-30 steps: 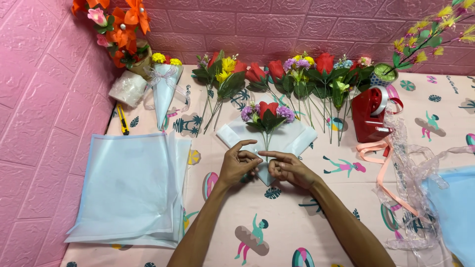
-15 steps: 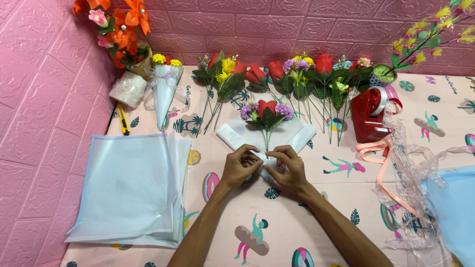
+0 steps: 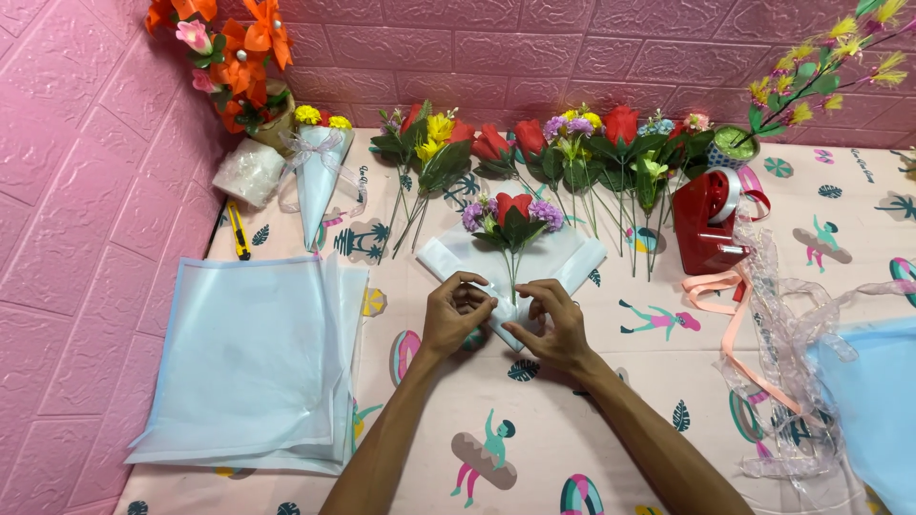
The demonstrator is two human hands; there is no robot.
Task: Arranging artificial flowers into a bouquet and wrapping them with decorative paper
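the left hand (image 3: 456, 313) and right hand (image 3: 553, 319) both pinch the lower point of the white wrapping sheet (image 3: 563, 262), which lies on the surface (image 3: 592, 429) just in front of the row of loose flowers (image 3: 572, 143). the small bouquet (image 3: 512, 217) already rests on the sheet; the sides are folded in only at the base, and the upper wrap remains open and untied, judging by its spread corners.

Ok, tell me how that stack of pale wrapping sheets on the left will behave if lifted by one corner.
The stack of wrapping sheets looks thin and translucent, so it would probably droop rather than stay flat. Its edges are already fanned unevenly, so the sheets would likely slide apart. It seems light for its spread.
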